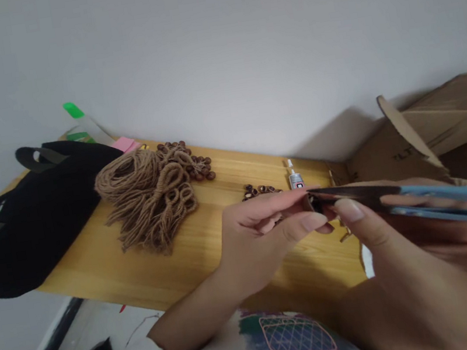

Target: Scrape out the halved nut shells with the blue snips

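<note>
My left hand pinches a small dark brown piece between thumb and fingertips; its exact shape is partly hidden. My right hand is wrapped round a tool with blue handles and dark pointed blades, its thumb pressed near the small piece. The blade tips lie at the dark piece, beside my left fingers. Behind my left hand sits a heap of small brown beads, and a glue tube with a white nozzle stands just beyond the fingertips.
Bundles of brown cord with dark round beads lie on the wooden table. A black bag rests at the left, near pink paper and a green-tipped item. An open cardboard box stands at the right.
</note>
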`<state>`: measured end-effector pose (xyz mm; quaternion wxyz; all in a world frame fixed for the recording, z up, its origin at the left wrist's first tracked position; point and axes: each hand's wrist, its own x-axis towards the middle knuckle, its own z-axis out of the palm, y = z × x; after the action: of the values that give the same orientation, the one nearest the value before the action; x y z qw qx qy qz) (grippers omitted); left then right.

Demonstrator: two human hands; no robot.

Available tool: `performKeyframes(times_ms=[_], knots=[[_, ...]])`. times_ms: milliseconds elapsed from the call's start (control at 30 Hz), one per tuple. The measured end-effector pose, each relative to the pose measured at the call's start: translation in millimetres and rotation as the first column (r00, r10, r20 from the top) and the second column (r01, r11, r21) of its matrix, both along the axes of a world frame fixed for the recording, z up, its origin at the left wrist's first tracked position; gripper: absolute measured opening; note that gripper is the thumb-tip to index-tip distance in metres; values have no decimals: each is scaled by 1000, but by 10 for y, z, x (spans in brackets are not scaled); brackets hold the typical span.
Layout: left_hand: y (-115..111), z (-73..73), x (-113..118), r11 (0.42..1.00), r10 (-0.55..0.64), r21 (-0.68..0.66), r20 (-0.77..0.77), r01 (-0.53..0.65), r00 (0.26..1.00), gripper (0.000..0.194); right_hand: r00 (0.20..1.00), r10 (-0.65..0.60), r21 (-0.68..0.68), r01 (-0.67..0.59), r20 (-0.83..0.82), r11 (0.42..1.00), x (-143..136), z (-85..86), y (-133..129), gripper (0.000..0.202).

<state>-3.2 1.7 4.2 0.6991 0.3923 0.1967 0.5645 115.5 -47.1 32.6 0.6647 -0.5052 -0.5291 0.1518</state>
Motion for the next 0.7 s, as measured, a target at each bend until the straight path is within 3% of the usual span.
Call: performKeyframes(times_ms=[167,267,467,700], knots=[[12,-23,17,997,-73,-3,76,73,994,21,996,-87,1,87,-37,996,-45,34,5,31],[16,-21,19,999,-34,-8,78,34,996,25,990,-140,-4,140,-25,990,-61,25,14,31],[16,-4,19,1000,21,15,41,-21,999,31,996,-78,17,77,54,997,-9,-9,12,32],[10,-16,27,999,17,49,43,-19,999,30,956,-215,-53,230,199,972,28,73,-1,19]])
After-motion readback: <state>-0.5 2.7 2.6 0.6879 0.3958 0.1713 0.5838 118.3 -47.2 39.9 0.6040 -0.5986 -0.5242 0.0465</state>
